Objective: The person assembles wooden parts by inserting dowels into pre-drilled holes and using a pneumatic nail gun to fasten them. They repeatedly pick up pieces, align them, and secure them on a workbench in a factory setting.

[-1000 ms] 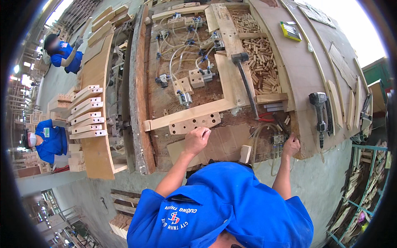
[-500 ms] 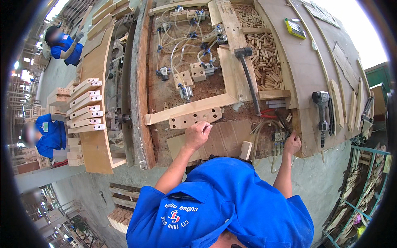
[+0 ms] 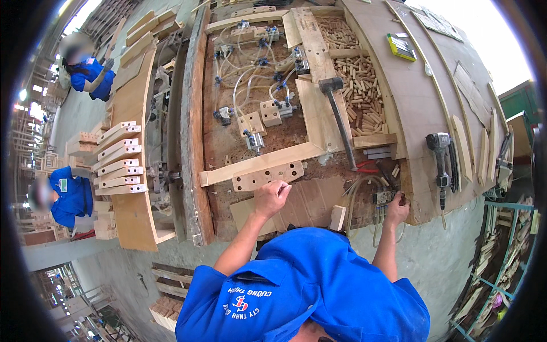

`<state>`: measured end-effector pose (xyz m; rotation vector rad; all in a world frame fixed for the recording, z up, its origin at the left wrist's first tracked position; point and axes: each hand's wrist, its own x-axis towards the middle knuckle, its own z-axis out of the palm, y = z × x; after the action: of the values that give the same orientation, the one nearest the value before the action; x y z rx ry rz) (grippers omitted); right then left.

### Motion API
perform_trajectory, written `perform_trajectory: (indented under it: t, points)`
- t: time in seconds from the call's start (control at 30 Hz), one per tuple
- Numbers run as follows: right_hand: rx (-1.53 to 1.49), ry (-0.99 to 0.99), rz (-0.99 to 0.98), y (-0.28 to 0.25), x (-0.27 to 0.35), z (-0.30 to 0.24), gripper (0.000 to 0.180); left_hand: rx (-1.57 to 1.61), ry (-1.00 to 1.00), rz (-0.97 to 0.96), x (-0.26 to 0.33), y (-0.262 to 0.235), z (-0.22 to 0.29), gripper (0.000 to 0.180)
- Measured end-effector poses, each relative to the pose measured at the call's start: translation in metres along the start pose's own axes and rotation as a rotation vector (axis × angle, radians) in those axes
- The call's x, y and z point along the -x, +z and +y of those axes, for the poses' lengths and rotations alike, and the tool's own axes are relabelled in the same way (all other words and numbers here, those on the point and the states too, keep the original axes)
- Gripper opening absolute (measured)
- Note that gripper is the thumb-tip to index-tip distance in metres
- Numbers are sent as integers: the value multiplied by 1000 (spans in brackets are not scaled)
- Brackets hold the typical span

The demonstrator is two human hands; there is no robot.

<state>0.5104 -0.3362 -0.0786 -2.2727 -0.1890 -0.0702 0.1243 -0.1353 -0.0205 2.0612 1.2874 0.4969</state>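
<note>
My left hand [image 3: 272, 198] is closed, its knuckles by the near edge of a drilled wooden block [image 3: 266, 176]; what its fingers hold, if anything, is hidden. This block lies along a pale wooden rail [image 3: 259, 164]. At the bench's near right, my right hand [image 3: 397, 211] has its fingers bent round the right end of a small valve block [image 3: 382, 198] with clear hoses. The exact part under those fingers cannot be made out. Beyond the rail, several pneumatic cylinders with drilled wooden blocks [image 3: 270, 114] are linked by clear tubes [image 3: 249, 74].
A hammer [image 3: 340, 122] leans across the wooden frame, beside a bin of dowels [image 3: 364, 94]. Red-handled pliers [image 3: 367, 166] lie near the valve. A power drill [image 3: 440, 165] rests at right. Cardboard [image 3: 302, 205] covers the near bench. Two co-workers [image 3: 71, 194] are at far left.
The view has shifted slightly. My right hand has come a little closer in around the valve block's end. My left hand stays closed by the drilled block.
</note>
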Motion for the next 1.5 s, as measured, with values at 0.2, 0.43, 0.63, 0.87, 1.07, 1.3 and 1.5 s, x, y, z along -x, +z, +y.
perform_trajectory:
  t: [0.2, 0.43, 0.63, 0.87, 1.07, 1.3, 1.5]
  points:
    - [40, -126, 0, 6, 1, 8, 49, -26, 19, 16, 0, -2, 0, 19]
    - [62, -118, -46, 6, -5, 12, 48, -20, 12, 14, 0, -1, 0, 19]
    - [21, -108, -59, 8, -5, 13, 44, -14, 13, 4, 0, -2, -1, 19]
    - [7, -144, -116, 4, -5, 10, 40, -8, 22, 5, 0, -3, -2, 20]
    - [58, -42, -177, 1, 5, -10, 42, -25, 7, 1, 0, -5, -2, 21]
    - [145, -255, -250, -21, 17, -31, 33, -42, 19, 2, -1, -4, -3, 21]
    - [174, -330, -218, -28, 11, -24, 30, -34, 6, -32, -4, -3, 0, 23]
